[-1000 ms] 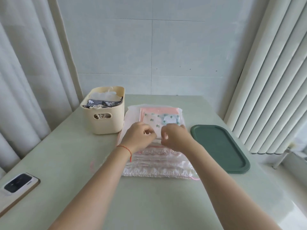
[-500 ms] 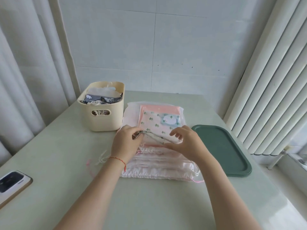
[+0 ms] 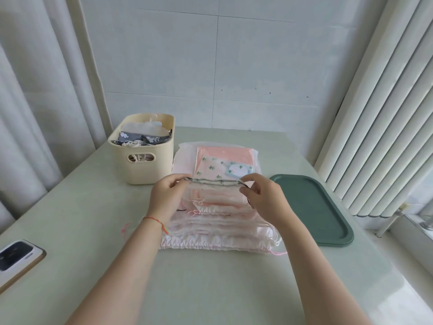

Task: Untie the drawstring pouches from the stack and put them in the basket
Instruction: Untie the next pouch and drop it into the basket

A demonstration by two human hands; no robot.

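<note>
pale green table [image 3: 210, 289], running from the near edge to the tiled wall; white curtains hang at left and right. dark green tray [image 3: 314, 209], flat on the table, just right of the stack. cream basket [image 3: 143, 160], at the table's far left, holding grey printed pouches, a white one and loose cord that shows through its handle slot. stack of drawstring pouches [image 3: 220, 231], pink and white, at the table's centre between basket and tray; gathered tops face the near edge, pink cord ends trail at the sides. cactus-print pouch [image 3: 214, 166], flat on top of the stack at its far end, with a pale blue label. phone [image 3: 16, 259], lying at the table's near left edge. left hand [image 3: 167, 198], thin red cord at the wrist, pinching the left end of a grey drawstring [image 3: 215, 181]. right hand [image 3: 264, 198], fingers curled, pinching the right end. the drawstring is pulled straight between them, above the stack.
</note>
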